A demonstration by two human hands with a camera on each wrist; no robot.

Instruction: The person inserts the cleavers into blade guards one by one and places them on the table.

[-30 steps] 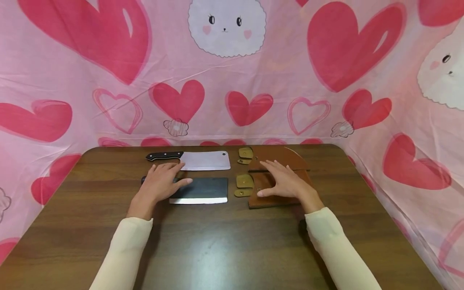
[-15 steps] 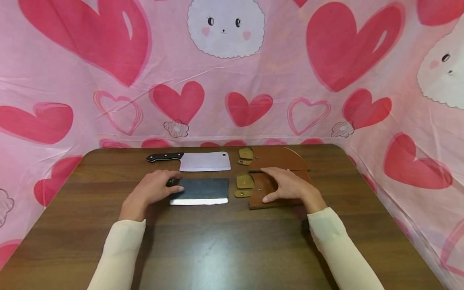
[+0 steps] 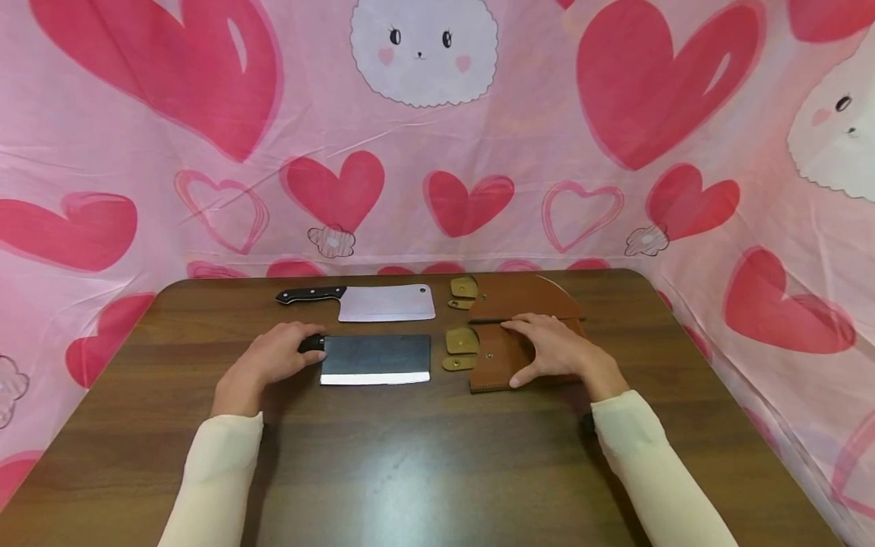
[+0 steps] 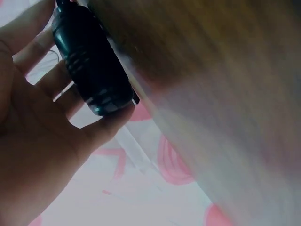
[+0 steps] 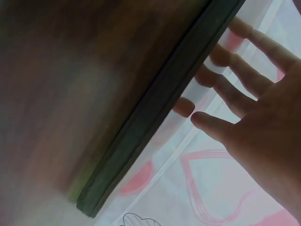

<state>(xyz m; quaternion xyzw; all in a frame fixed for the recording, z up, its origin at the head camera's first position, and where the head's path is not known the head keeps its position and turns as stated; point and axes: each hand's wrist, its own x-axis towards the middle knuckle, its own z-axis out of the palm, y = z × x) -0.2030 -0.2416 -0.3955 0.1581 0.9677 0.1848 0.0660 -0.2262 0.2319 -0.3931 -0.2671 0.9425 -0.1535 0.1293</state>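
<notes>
A dark-bladed cleaver point(image 3: 374, 355) lies flat on the table, its bright cutting edge facing me. My left hand point(image 3: 266, 358) is over its black handle point(image 4: 94, 61), thumb on the near side, fingers on the far side. In the left wrist view, the fingers are spread behind that handle. My right hand point(image 3: 563, 351) arches over the nearer brown leather sheath point(image 3: 495, 366). Its thumb tip is right at the sheath's near edge and its fingertips by the far edge. The right wrist view shows these fingers spread beside a thick dark edge point(image 5: 150, 110).
Behind the dark cleaver lies a silver cleaver point(image 3: 386, 302) with a riveted black handle. A second brown sheath point(image 3: 522, 296) sits at the back right. Both sheaths have tan snap straps point(image 3: 463, 340) pointing left. A pink heart-print cloth point(image 3: 472, 137) encloses the wooden table point(image 3: 383, 456).
My left hand has slid left and lowered from above the dark blade to its handle. The right hand has shifted slightly right, its thumb now at the sheath's near edge. Cleavers and sheaths stay in place.
</notes>
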